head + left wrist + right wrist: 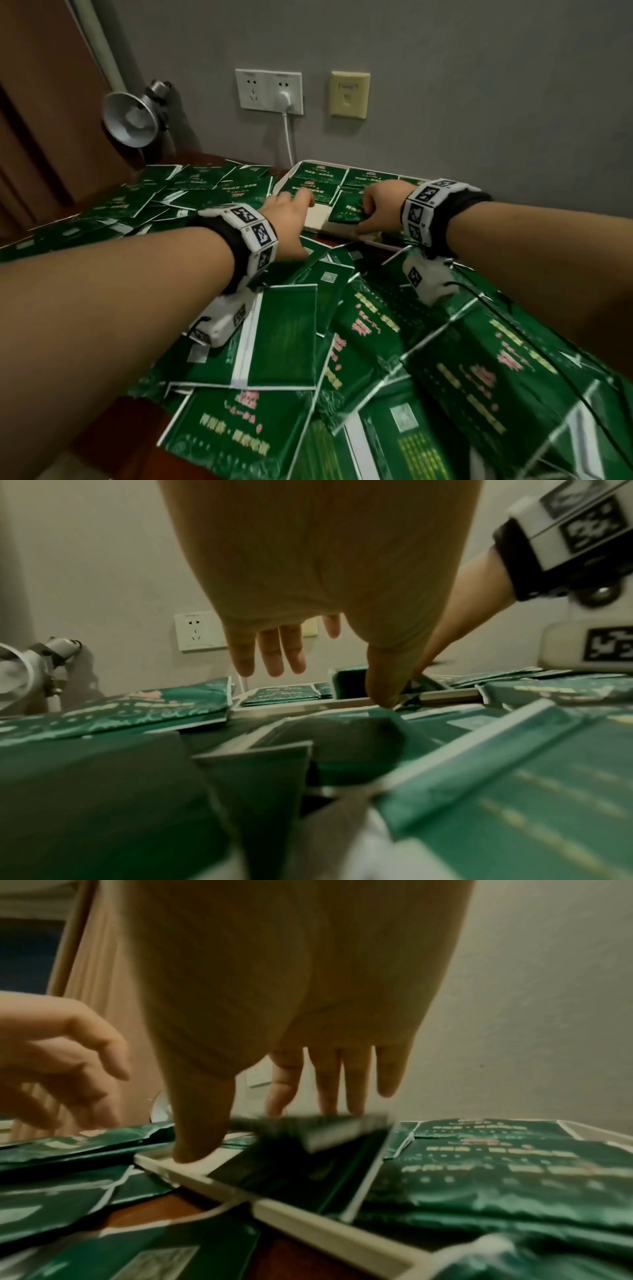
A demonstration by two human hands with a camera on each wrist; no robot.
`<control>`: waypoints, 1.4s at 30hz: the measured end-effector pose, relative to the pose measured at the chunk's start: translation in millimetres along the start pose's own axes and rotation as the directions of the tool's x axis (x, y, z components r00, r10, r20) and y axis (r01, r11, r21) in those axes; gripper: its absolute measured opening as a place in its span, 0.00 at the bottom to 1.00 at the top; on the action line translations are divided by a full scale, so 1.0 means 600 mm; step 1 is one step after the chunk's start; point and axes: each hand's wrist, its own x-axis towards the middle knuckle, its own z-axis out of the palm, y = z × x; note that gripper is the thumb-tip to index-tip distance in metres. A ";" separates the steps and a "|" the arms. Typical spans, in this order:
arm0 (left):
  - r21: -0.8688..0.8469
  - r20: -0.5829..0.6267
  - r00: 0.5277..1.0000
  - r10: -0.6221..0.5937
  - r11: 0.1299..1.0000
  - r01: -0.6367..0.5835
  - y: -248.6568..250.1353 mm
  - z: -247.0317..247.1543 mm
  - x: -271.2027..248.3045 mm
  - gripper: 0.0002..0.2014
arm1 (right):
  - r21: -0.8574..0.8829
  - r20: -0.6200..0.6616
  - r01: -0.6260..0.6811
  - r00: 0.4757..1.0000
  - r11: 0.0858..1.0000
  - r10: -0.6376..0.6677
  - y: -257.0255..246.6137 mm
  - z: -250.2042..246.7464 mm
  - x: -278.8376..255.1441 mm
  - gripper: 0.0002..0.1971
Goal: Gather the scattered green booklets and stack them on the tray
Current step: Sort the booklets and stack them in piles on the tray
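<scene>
The flat white tray [318,216] holds glossy green booklets [317,173] in rows, and many more lie strewn over the brown table [102,442]. The right hand [380,209], fingers straight, touches 1 tilted booklet [346,209] in the tray (it is blurred), thumb at the rim. The left hand [287,212] is loosely spread at the tray's left edge.

Head high, wrists low; common tray [317,217]

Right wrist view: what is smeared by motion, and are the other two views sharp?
Right wrist view: the booklet by the right hand is motion-smeared; the tray rim is sharper. Left wrist view: dim, near booklets out of focus. Head view: sharp centre, bottom corners stretched and soft.
</scene>
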 end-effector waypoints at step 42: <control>-0.510 -0.185 0.954 -0.237 0.853 0.113 -0.031 -0.012 -0.315 0.06 | -0.137 -0.191 0.051 0.979 0.989 -0.077 -0.194 0.014 -0.334 0.09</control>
